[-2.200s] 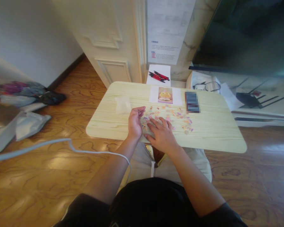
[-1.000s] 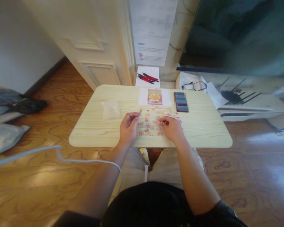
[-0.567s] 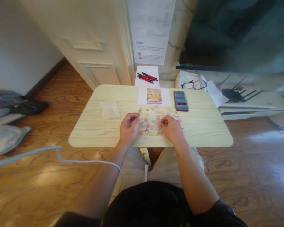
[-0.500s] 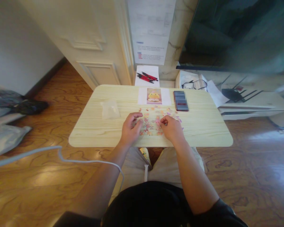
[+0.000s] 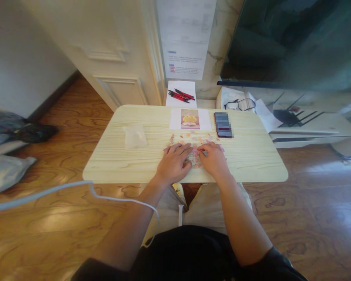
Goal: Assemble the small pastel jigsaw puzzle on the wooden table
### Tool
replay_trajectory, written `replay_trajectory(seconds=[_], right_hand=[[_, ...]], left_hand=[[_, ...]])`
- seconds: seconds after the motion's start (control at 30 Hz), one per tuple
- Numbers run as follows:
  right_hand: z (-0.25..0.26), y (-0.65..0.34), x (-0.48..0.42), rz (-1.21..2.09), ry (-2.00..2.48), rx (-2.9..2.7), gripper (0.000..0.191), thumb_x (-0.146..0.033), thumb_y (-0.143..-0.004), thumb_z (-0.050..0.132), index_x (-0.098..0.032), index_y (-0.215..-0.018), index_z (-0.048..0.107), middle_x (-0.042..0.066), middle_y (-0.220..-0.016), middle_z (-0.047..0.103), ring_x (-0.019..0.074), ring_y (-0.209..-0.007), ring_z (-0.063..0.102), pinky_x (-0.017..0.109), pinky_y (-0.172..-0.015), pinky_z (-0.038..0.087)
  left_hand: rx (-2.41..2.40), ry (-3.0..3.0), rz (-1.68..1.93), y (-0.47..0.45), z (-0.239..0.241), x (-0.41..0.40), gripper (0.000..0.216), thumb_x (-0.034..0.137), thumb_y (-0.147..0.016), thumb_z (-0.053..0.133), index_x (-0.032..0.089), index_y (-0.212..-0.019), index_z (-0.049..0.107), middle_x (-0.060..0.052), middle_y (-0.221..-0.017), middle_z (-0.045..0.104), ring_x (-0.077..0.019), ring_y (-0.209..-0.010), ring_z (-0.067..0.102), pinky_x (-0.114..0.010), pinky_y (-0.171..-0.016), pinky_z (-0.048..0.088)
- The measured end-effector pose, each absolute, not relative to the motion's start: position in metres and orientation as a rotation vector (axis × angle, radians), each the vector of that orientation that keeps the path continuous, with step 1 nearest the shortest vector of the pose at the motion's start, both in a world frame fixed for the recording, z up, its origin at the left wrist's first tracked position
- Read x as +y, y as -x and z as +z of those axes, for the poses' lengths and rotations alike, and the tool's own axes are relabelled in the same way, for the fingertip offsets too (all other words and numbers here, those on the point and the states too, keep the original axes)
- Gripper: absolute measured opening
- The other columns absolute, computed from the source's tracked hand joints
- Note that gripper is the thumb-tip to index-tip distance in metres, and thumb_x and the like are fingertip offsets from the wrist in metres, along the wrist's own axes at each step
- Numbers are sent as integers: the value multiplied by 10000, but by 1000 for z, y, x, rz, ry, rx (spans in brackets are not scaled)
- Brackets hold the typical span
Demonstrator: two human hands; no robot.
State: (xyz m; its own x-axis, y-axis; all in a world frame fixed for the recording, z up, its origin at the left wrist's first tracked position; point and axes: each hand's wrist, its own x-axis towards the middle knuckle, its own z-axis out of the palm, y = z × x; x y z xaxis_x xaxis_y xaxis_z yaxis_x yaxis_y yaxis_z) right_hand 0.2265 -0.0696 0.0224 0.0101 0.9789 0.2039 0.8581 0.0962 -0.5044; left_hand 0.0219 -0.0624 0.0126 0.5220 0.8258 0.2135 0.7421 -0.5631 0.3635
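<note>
Many small jigsaw puzzle pieces, pink, orange and grey, lie scattered on the light wooden table. My left hand rests palm down over the pieces on the left side, its fingers stretched out and covering part of them. My right hand is on the right side of the pieces, thumb and forefinger pinched together at a pink puzzle piece. The fingers partly hide that piece. Behind the pieces lies a white sheet with a printed picture of a yellow figure.
A pixelated phone lies right of the picture. On the table's left sits a translucent plastic bag. Red and black pens lie on white paper beyond the far edge. A pale cable crosses my left forearm.
My left hand has moved right and turned palm down, its fingers now stretched over the pieces. The right hand has stayed nearly in place, still pinched.
</note>
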Motion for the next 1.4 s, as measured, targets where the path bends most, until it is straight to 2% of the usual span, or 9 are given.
replay_trajectory(seconds=[0.33, 0.57, 0.9, 1.2, 1.4], right_hand=[[23, -225, -70, 366, 1791, -1890, 131, -204, -951, 694, -246, -987, 812, 65, -1082, 754, 247, -1083, 656, 385, -1026, 442], [25, -226, -72, 378, 1797, -1923, 124, -231, -969, 689, -241, -957, 811, 63, -1055, 762, 240, -1075, 664, 373, -1019, 442], [27, -227, -71, 397, 1826, -1947, 133, -234, -973, 685, -247, -972, 816, 72, -1073, 768, 242, -1093, 659, 382, -1042, 436], [25, -232, -73, 421, 1811, -1921, 251, -105, -936, 631, -227, -1052, 816, 81, -1146, 772, 247, -1147, 665, 407, -1114, 418], [24, -232, -73, 403, 1797, -1925, 171, -173, -959, 666, -227, -1030, 813, 82, -1132, 772, 251, -1137, 664, 409, -1107, 424]], left_hand=[[1286, -2515, 572, -21, 13, -63, 535, 291, -940, 560, 274, -1467, 653, -9, -1543, 636, -313, -1400, 529, -558, -1183, 381], [1260, -2513, 609, -21, 11, -61, 534, 275, -922, 580, 300, -1447, 669, -15, -1510, 664, -327, -1366, 546, -582, -1157, 385], [1254, -2502, 624, -20, 10, -62, 526, 273, -920, 585, 305, -1437, 676, -12, -1507, 665, -327, -1374, 543, -575, -1155, 389], [1278, -2477, 650, -19, 9, -61, 528, 236, -927, 554, 289, -1438, 673, -3, -1518, 657, -307, -1382, 538, -548, -1168, 401], [1276, -2476, 656, -19, 9, -61, 528, 228, -921, 548, 284, -1429, 679, -10, -1503, 668, -310, -1367, 547, -547, -1164, 404]])
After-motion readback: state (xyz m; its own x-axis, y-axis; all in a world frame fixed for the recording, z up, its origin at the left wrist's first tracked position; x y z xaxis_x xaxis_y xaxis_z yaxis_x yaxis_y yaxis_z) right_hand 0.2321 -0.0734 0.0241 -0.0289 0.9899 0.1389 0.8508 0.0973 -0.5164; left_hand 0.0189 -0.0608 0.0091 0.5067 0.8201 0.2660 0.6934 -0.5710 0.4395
